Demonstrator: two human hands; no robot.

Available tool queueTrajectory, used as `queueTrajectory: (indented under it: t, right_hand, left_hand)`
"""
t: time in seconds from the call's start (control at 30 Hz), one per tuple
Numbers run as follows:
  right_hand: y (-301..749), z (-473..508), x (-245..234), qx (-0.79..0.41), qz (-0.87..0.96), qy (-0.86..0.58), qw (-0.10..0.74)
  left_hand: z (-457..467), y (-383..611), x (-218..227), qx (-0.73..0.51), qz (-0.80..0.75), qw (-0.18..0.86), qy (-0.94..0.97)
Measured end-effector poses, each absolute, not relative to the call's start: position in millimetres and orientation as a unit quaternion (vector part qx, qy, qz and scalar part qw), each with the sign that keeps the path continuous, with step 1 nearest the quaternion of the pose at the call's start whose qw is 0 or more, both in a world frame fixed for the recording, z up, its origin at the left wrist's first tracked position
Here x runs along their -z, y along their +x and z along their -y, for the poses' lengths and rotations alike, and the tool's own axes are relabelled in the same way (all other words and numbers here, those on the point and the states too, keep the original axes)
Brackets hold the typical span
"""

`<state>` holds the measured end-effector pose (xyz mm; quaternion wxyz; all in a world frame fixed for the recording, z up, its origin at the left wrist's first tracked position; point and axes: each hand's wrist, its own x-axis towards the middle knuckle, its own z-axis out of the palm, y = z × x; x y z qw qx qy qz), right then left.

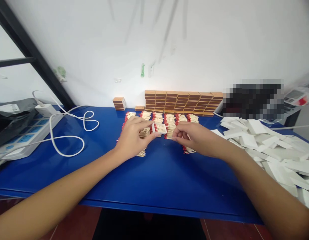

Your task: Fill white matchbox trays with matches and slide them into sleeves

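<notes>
My left hand [133, 137] pinches a small white matchbox tray [159, 128] over rows of red-tipped matches [169, 120] laid on the blue table [154, 180]. My right hand [194, 137] hovers beside the tray with fingers curled and pinched on the matches beneath it; what it grips is partly hidden. A wall of stacked brown matchboxes [182, 102] stands behind the matches against the white wall.
A heap of white empty box trays [269, 146] covers the table's right side. A small stack of brown boxes [119, 103] sits left of the wall of boxes. At the left lie a power strip [21, 136], a white charger and looping cable [69, 133].
</notes>
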<state>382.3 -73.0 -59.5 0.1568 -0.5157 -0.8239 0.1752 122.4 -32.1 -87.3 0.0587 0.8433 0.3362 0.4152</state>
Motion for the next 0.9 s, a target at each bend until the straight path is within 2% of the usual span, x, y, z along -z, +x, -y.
queueTrajectory:
  t: [0.13,0.43,0.7,0.9]
  right_hand:
    - [381.5,74.8,51.8,-0.137,0.814,-0.520,0.217]
    - [388.9,69.5,58.1,-0.133,0.824,-0.504,0.222]
    - [372.5,74.3,60.5,-0.127,0.794,-0.486,0.343]
    - [354.5,78.2,72.1,-0.126,0.792,-0.469,0.370]
  left_hand:
    - [33.2,122.4,86.9,-0.416,-0.331,0.063,0.845]
    - [31.8,121.3,86.7,-0.404,-0.357,0.055,0.841]
    - [37.1,124.4,86.7,-0.397,-0.337,0.078,0.850]
    - [39.1,125.9,86.2,-0.411,-0.318,0.089,0.850]
